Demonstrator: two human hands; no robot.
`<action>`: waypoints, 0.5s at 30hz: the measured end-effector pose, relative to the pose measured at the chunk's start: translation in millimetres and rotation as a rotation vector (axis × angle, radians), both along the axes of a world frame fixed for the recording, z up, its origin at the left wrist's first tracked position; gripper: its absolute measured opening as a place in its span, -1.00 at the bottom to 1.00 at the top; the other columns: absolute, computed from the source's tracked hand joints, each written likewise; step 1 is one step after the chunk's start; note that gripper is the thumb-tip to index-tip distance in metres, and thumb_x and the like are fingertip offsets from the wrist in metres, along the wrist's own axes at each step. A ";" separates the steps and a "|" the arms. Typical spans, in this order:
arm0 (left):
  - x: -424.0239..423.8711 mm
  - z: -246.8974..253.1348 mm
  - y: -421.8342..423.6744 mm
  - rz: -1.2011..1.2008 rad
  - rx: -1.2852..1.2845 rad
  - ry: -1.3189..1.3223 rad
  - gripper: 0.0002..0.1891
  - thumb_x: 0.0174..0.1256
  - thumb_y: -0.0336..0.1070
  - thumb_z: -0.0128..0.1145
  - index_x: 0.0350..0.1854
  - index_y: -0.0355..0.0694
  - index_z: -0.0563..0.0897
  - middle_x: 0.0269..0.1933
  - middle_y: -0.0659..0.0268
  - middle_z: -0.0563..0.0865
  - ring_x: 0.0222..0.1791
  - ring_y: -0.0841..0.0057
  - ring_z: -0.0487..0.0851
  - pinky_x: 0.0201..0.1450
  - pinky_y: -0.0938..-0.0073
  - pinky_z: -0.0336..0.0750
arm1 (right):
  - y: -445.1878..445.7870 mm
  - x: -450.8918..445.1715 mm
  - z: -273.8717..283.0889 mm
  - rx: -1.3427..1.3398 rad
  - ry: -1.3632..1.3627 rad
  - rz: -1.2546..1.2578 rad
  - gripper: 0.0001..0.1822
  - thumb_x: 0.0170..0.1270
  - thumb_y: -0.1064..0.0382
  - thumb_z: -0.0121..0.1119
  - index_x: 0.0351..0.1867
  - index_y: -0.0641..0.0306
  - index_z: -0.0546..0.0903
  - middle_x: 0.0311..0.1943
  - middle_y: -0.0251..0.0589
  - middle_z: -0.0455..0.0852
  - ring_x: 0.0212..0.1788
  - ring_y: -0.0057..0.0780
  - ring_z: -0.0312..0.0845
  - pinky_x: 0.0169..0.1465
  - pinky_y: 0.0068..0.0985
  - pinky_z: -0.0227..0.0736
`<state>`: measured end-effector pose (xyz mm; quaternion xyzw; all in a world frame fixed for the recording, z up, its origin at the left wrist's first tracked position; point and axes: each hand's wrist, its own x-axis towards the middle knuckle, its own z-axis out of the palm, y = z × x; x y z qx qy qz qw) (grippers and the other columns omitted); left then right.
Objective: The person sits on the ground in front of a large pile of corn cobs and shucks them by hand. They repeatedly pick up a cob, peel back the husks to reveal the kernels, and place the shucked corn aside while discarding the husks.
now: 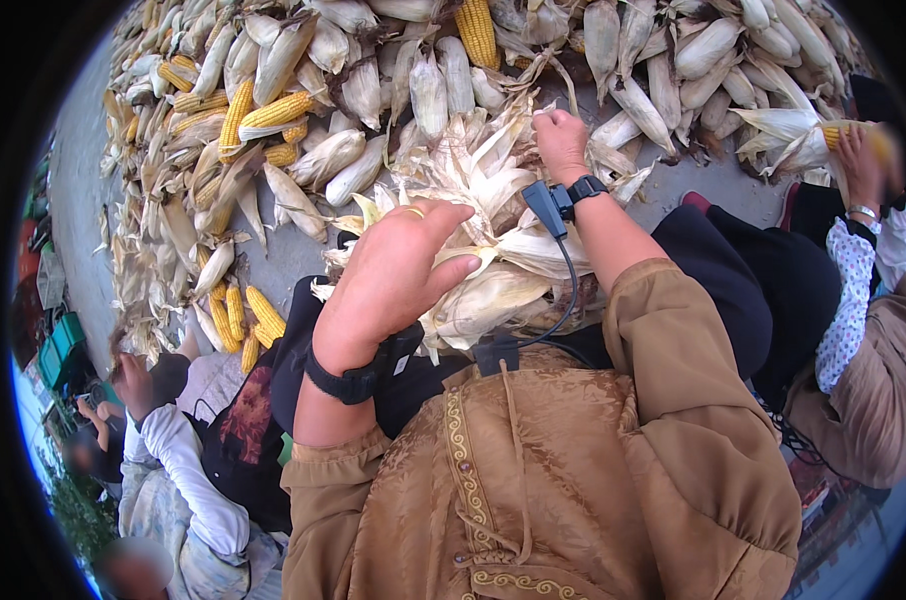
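My left hand [397, 259], with a ring and a black wrist strap, hovers over a heap of pale, dry corn husks [490, 176] before my lap. Its thumb and fingers are apart, and nothing shows between them. Farther forward and to the right, my right hand [562, 142] is curled at the far edge of those husks. Its fingertips are turned away, so I cannot tell whether a husk is pinched in them. A black device [547, 206] with a cable is strapped at that wrist. Below the left thumb lies a broad husk bundle [490, 300].
A large pile of unhusked corn ears [363, 90] spreads across the grey ground [269, 259]. Bare yellow cobs [265, 311] lie at the left, others [277, 116] farther forward. People sit close on both sides; the right one's hand [858, 161] holds a partly husked ear [835, 136].
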<state>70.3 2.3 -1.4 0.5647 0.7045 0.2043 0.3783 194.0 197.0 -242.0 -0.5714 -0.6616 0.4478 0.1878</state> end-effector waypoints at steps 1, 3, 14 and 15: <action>0.2 0.2 1.1 0.001 -0.006 0.000 -0.60 0.05 -0.29 0.22 -0.03 -0.29 0.52 -0.07 0.03 0.61 -0.04 0.09 0.54 0.01 0.29 0.42 | 8.8 6.7 -8.8 0.019 -0.046 -0.037 -0.70 -0.01 0.11 0.11 -0.59 0.35 0.59 -0.57 0.08 0.60 -0.45 -0.02 0.53 -0.28 -0.28 0.42; 1.0 1.0 1.7 0.012 -0.019 0.004 -0.60 0.06 -0.29 0.22 -0.03 -0.28 0.52 -0.06 0.03 0.61 -0.04 0.09 0.54 0.01 0.29 0.42 | 23.2 21.9 -21.4 0.047 -0.153 -0.095 -0.71 -0.01 0.10 0.12 -0.53 0.33 0.63 -0.51 0.04 0.64 -0.39 -0.07 0.58 -0.22 -0.32 0.44; -4.9 -2.7 11.8 0.039 -0.070 -0.011 -0.54 0.05 -0.30 0.25 0.05 -0.27 0.48 -0.03 0.01 0.59 0.00 0.07 0.52 0.05 0.27 0.41 | 95.7 74.2 -21.6 0.185 -0.698 -0.435 -0.58 0.03 0.21 0.11 0.00 0.16 0.49 0.05 -0.09 0.49 0.12 -0.10 0.35 0.17 -0.26 0.22; -5.5 -4.1 13.3 0.039 -0.074 -0.017 -0.53 0.05 -0.30 0.24 0.05 -0.27 0.48 -0.03 0.01 0.59 0.00 0.07 0.52 0.05 0.27 0.41 | 103.6 83.8 -22.4 0.221 -0.760 -0.461 -0.57 0.03 0.22 0.11 0.02 0.17 0.47 0.06 -0.09 0.49 0.13 -0.11 0.34 0.18 -0.24 0.21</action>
